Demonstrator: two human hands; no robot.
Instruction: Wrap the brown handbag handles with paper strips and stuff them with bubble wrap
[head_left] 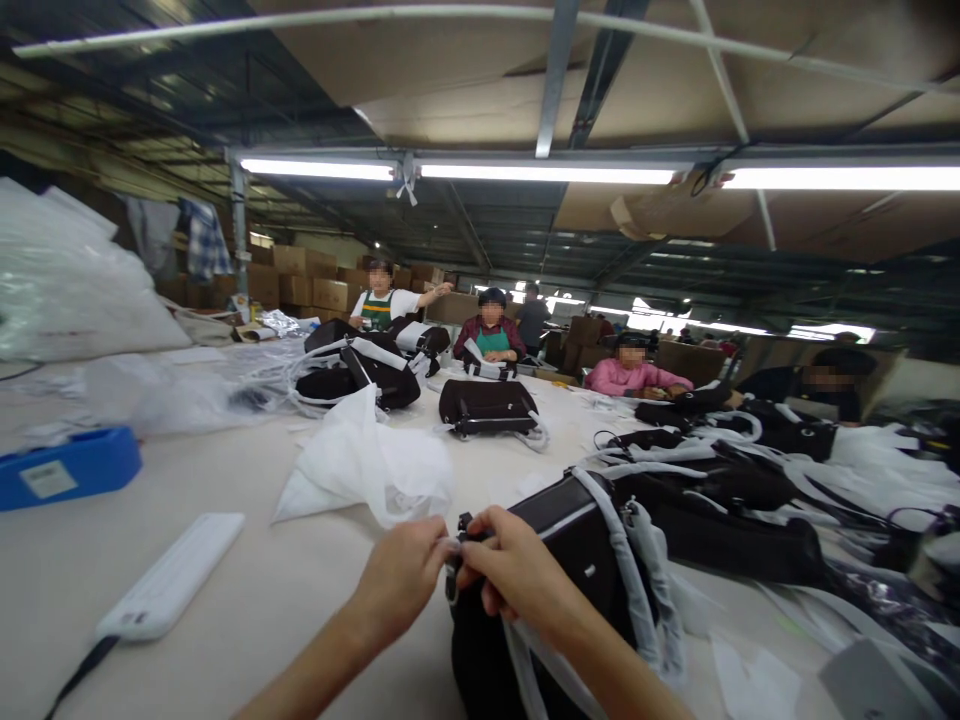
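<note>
A black handbag (559, 530) lies on the table right in front of me, its handles wrapped in pale grey-white protective material. At its left corner is a small dark strap tab with a metal ring (452, 580). My left hand (405, 565) is closed in a pinch beside this tab; what its fingertips hold is too small to make out. From the other side my right hand (517, 570) has its fingers curled and closed on the strap tab. The fingertips of both hands nearly meet there. A crumpled white sheet (367, 460) lies just beyond them.
To the left are a blue tape dispenser (71, 468) and a white power strip (172, 575) with a black cable. More black bags lie ahead, including one bag (487, 408), and a pile of bags (720, 490) fills the right. Several people sit across the table.
</note>
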